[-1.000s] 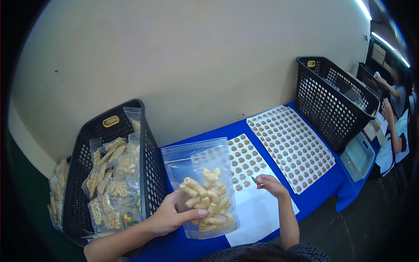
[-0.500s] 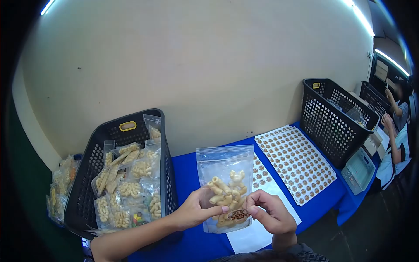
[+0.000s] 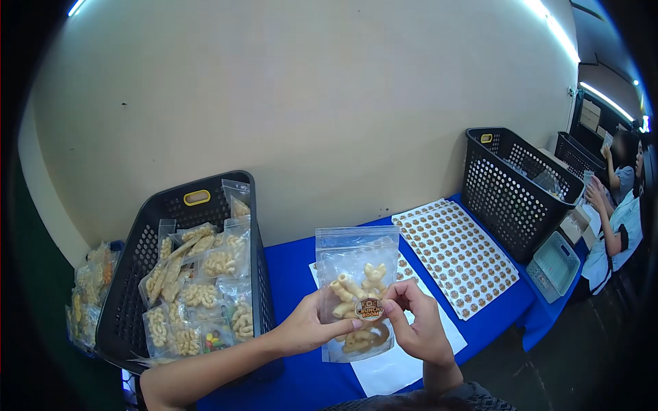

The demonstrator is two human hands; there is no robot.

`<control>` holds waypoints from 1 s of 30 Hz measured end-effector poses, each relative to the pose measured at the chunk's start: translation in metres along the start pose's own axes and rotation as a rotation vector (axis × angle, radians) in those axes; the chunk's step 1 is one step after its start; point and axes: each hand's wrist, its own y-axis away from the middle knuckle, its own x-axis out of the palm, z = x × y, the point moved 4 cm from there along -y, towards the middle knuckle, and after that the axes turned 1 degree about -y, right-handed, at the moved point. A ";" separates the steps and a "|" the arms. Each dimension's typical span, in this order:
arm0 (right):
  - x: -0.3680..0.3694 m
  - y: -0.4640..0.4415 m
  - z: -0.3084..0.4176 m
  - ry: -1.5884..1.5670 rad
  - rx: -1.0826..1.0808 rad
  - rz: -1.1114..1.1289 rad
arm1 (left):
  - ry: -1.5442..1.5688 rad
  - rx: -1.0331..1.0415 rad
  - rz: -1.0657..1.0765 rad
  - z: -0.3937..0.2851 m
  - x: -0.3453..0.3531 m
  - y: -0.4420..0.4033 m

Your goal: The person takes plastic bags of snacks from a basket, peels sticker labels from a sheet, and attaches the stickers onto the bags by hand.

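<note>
A clear zip bag (image 3: 356,264) of pale curled snacks is held upright over the blue table. My left hand (image 3: 308,322) grips its left side, thumb across the front. A round brown sticker reading "Crunchy Boom" (image 3: 369,309) lies against the bag's front. My right hand (image 3: 418,325) pinches the sticker's right edge between thumb and forefinger. Behind and below the bag, a partly used sticker sheet (image 3: 394,370) shows white backing. Fuller sticker sheets (image 3: 456,253) are stacked to the right.
A black basket (image 3: 260,288) of filled bags stands at left, with more bags (image 3: 89,294) beyond it. Another black basket (image 3: 514,198) and a pale green tray (image 3: 554,267) are at right. Two people (image 3: 620,233) work at the far right. A wall (image 3: 274,103) rises behind the table (image 3: 288,264).
My right hand has come from the sticker sheet to the bag with a sticker. The bag has moved right, and the sticker now faces forward, higher on its front.
</note>
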 end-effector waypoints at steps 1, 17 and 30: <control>0.000 0.000 0.000 0.013 -0.005 -0.014 | -0.005 0.004 0.008 0.000 0.000 0.000; 0.006 0.017 0.005 0.069 -0.019 -0.139 | -0.054 0.034 0.040 0.000 0.007 0.007; 0.009 0.040 0.025 0.235 -0.056 -0.170 | -0.164 0.063 0.145 -0.002 0.016 0.012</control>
